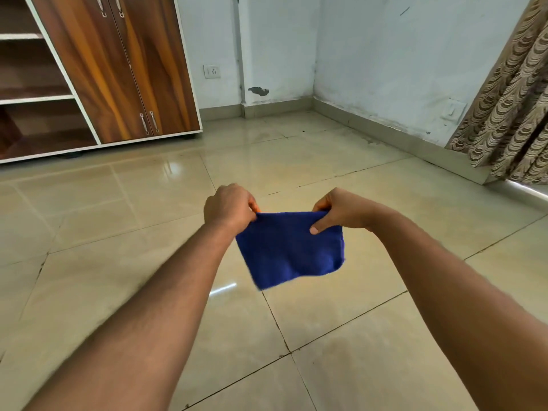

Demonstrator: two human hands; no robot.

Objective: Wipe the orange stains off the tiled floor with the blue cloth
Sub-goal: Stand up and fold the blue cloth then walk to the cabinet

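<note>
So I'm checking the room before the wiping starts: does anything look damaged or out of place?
Yes. A patch of paint has flaked off the wall low down near the corner pipe, leaving a dark blotch. Dark grime lines the skirting by the curtain. Both hands hold the blue cloth in the air.

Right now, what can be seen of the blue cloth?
The deep blue cloth looks like soft, slightly fuzzy fabric, roughly square and unmarked on the side shown. It hangs in the air above the beige tiled floor, stretched along its top edge and drooping to a lower corner. The left hand pinches its upper left corner; the right hand pinches the upper right, thumb on the near face.
</note>
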